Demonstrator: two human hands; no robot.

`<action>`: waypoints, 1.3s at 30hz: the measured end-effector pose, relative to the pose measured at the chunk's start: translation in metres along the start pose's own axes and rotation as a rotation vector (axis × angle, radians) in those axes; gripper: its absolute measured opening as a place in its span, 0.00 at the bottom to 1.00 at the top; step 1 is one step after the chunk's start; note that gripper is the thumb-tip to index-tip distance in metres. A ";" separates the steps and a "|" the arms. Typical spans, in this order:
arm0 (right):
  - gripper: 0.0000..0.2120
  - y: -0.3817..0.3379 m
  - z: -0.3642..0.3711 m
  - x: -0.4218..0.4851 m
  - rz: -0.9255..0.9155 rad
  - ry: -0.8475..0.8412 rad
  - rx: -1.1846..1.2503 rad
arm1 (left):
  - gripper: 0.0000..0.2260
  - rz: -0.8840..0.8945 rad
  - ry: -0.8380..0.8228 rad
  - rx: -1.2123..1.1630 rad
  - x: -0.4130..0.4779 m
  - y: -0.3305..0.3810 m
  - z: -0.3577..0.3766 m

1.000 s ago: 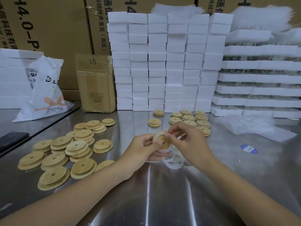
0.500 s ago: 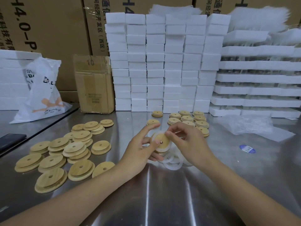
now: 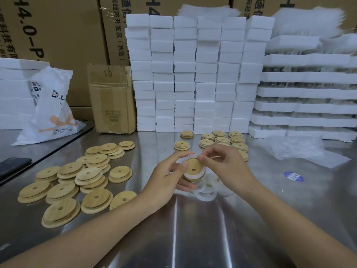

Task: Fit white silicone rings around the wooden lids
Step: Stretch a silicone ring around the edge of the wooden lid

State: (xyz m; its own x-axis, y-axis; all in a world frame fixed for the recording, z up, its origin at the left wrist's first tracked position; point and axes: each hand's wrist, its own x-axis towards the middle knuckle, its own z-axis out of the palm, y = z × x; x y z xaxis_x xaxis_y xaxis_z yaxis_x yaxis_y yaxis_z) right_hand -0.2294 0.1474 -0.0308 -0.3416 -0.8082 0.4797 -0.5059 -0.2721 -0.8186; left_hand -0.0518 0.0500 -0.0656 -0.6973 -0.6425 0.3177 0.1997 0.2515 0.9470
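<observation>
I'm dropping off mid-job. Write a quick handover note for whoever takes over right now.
Left hand grips one wooden lid above the table.
Right hand pinches the white silicone ring at that lid's upper edge; the ring looks only partly on.
Loose rings lie just under the hands, bare lids are piled to the left, and ringed lids are stacked behind the hands.
Done: the back stacks. Left: seat this ring, then work through the left pile.
</observation>
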 end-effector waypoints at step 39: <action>0.04 -0.011 -0.014 0.000 0.343 -0.241 0.130 | 0.14 0.061 0.221 -0.140 0.002 0.004 0.005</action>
State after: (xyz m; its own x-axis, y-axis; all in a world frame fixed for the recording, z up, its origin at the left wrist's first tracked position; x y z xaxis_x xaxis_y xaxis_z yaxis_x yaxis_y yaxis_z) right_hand -0.2350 0.1577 -0.0175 -0.2701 -0.9577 0.0989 -0.2860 -0.0183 -0.9581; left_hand -0.0560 0.0536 -0.0616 -0.5167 -0.7760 0.3618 0.3408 0.2013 0.9183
